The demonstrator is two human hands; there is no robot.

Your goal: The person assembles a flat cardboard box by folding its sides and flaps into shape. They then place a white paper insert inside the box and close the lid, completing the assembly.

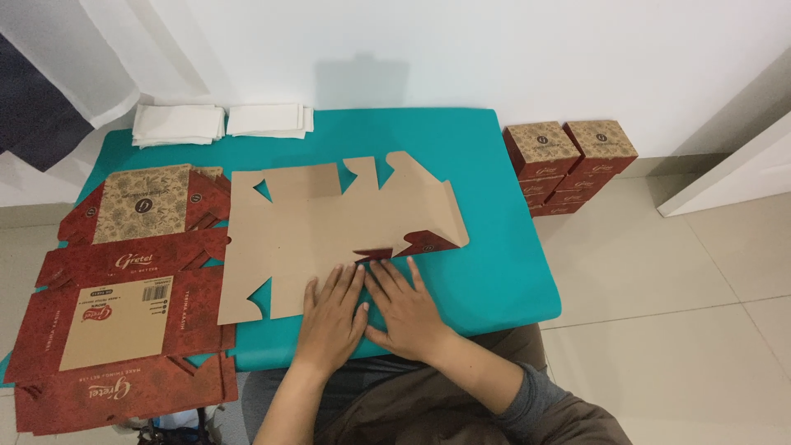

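Head view: left hand (pixel 334 317) and right hand (pixel 405 309), fingers spread flat, press the unfolded brown die-cut cardboard box blank (pixel 317 227) on the teal table (pixel 494 247); keep pressure even along the crease for a straight fold.

Both the left hand (pixel 331 317) and right hand (pixel 406 309) pressed flat, fingers spread, on an unfolded brown carton blank (pixel 321 227) lying on a teal tabletop (pixel 494 255), beside a stack of red printed blanks (pixel 124 313); assembled boxes (pixel 568 165) stood on the floor.

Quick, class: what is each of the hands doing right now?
Left hand: open, flat on the unfolded cardboard box blank.
Right hand: open, pressing flat on it too.
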